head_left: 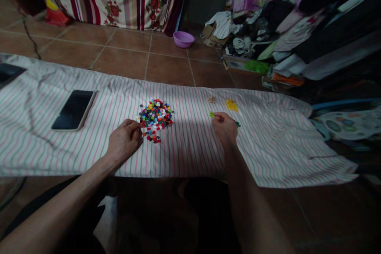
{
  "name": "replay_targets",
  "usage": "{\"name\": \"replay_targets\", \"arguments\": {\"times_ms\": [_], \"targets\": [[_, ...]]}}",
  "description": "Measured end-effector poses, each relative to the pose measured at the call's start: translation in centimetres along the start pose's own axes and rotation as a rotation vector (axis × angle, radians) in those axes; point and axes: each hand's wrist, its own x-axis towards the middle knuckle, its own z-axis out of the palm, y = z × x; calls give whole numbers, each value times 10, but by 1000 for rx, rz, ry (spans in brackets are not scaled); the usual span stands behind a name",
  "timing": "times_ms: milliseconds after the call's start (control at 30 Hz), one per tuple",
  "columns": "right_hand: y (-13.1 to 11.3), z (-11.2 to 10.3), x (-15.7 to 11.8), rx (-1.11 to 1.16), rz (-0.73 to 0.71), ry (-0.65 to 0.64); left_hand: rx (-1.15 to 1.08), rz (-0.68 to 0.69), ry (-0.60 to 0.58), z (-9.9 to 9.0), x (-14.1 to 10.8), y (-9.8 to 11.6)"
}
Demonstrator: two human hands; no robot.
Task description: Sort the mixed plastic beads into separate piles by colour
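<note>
A heap of small multicoloured cube-like pieces (pixel 156 112) lies on the striped cloth, with a few strays spilling toward me. My left hand (pixel 124 137) rests at the heap's left edge, its fingers drawn together and the fingertips touching the nearest pieces. Farther right, my right hand (pixel 226 127) is closed in a pinch beside a small cluster of light green pieces (pixel 211 114). Whatever either pinch holds is too small to make out. Dark green pieces (pixel 237 124) show partly behind my right hand. Beyond it lie a yellow group (pixel 231 104) and a beige group (pixel 211 99).
A phone (pixel 74 110) lies on the cloth (pixel 190 151) to the left, with another dark device (pixel 10 73) at the far left edge. On the tiled floor beyond stands a purple basin (pixel 183 39). Clothes (pixel 247 2) and boxes are heaped at the right.
</note>
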Motion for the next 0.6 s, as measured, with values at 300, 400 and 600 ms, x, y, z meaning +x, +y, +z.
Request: {"name": "replay_targets", "arguments": {"times_ms": [300, 400, 600], "targets": [[-13, 2, -3, 23, -40, 59, -19, 30, -14, 1, 0, -3], [-27, 6, -11, 81, -109, 24, -12, 43, 8, 2, 0, -5], [-63, 20, -39, 294, -394, -150, -6, 79, 1, 3, -2, -6]]}}
